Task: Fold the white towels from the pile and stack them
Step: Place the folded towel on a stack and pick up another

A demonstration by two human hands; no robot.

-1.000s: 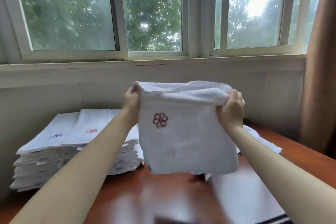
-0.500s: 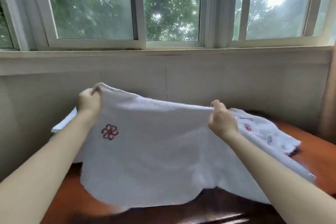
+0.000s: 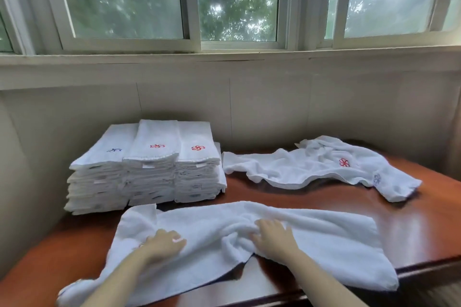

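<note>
Left hand [image 3: 163, 244]: lower centre-left of the frame, fingers straight and flat, pressing on the cloth and gripping nothing.
Right hand [image 3: 272, 234]: lower centre, fingers spread wide over a bunched ridge of cloth; it rests there and does not appear to pinch.
White terry towel laid out [image 3: 324, 239]: a long soft rectangle across the lower frame, looped pile. It is rumpled between the hands, and its near edge hangs over the front of the table.
Step in hand: probably smoothing before the first fold. Sweep both palms outward from the ridge so the creases run off the ends, then square the corners; folding over the bunch would likely leave a lumpy fold.
Glossy red-brown wooden worktop [image 3: 424, 227]: slick, so the cloth may slide under a hard push.
Loose pile of white towels [image 3: 311, 167]: centre right, limp and crumpled, with red and blue flower embroidery.
Stack of folded white towels [image 3: 149, 169]: centre left, three neat columns side by side against the wall.
White-framed window [image 3: 194, 7]: top of the frame, with green trees behind it.
</note>
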